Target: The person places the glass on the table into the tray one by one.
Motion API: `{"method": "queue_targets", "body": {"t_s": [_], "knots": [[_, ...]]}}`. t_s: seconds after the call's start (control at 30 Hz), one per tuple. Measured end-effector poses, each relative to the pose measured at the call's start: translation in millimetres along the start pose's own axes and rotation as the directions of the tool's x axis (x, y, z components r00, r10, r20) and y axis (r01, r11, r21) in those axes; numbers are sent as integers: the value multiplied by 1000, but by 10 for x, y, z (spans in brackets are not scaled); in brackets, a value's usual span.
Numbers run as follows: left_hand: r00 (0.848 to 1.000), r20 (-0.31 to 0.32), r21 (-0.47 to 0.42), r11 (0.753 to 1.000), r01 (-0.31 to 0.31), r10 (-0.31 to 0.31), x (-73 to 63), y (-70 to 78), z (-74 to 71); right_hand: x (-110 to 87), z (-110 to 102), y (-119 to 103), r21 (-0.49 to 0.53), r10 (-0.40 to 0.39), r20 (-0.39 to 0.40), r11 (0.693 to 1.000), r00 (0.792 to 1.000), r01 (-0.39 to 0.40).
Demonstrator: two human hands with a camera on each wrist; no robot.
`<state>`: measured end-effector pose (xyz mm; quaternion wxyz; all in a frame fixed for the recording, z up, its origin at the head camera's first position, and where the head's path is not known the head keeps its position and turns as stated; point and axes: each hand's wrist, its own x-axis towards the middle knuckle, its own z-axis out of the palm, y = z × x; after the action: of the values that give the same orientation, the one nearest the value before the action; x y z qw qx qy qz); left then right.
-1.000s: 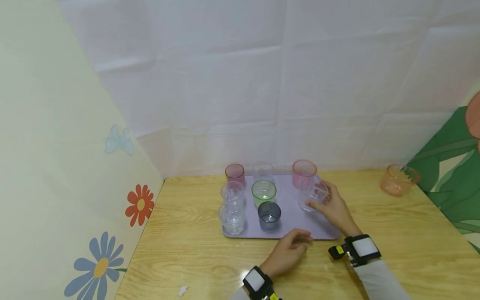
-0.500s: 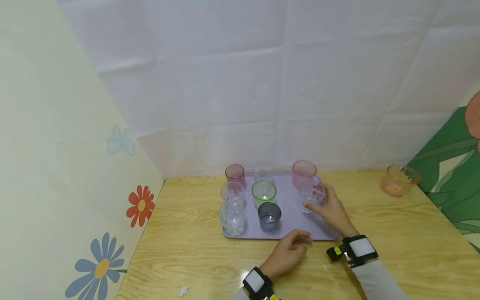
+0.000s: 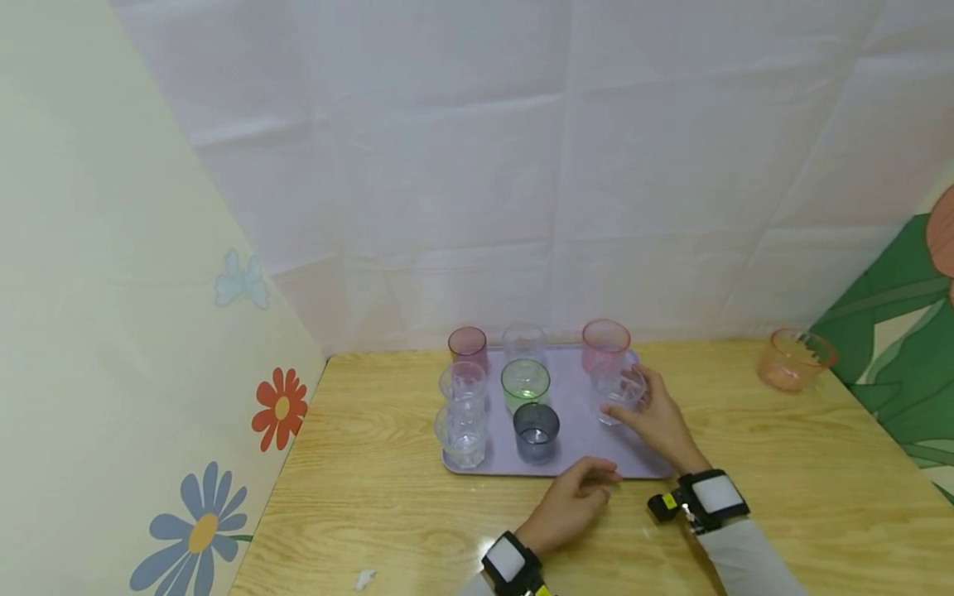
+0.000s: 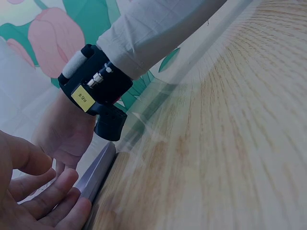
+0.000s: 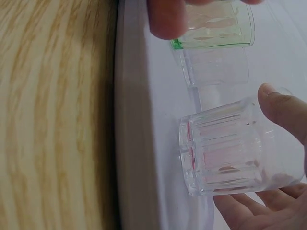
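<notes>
My right hand (image 3: 662, 420) grips a clear drinking glass (image 5: 228, 155) with fluted sides, thumb on one side and fingers on the other. The glass is slightly tilted, its thick base close over the right part of a lilac tray (image 3: 585, 434). Behind it on the tray stands a pink glass (image 3: 605, 348). My left hand (image 3: 572, 501) holds nothing; its fingers lie loosely bent right at the tray's front edge. Nearest to it is a dark grey glass (image 3: 536, 434), with a green-rimmed glass (image 3: 525, 389) farther back.
Clear glasses (image 3: 464, 434) line the tray's left side, with a dark pink glass (image 3: 467, 348) behind them. Another clear glass (image 3: 524, 341) stands at the back. An orange glass bowl (image 3: 793, 364) sits at the table's far right. A white scrap (image 3: 364, 579) lies at the front left.
My right hand and the clear glass have shifted slightly left and toward me over the tray. My left hand has stayed in place.
</notes>
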<state>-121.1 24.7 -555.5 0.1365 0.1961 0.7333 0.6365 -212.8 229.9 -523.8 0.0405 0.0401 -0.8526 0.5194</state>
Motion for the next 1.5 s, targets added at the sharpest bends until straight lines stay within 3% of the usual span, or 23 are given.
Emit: {"method": "queue_targets", "body": {"t_s": [0.4,0.77,1.27,1.5], "knots": [[1000,12,6,1000,-1,0,-5,8,-3,-13,22,0,-34,-4,-3,999,1000,4],[1000,14,-18,1000,2,-2,-2,-10,10,-21,-3,32,-42,15,39,999,999,-13],[1000,0,-18,1000,0,0,-14,10,16,-116,-173,104,-28,22,70,999,997,-20],[999,10,-22,999,-36,36,-15,-13,36,-120,-344,200,-40,-5,38,999,999,7]]}}
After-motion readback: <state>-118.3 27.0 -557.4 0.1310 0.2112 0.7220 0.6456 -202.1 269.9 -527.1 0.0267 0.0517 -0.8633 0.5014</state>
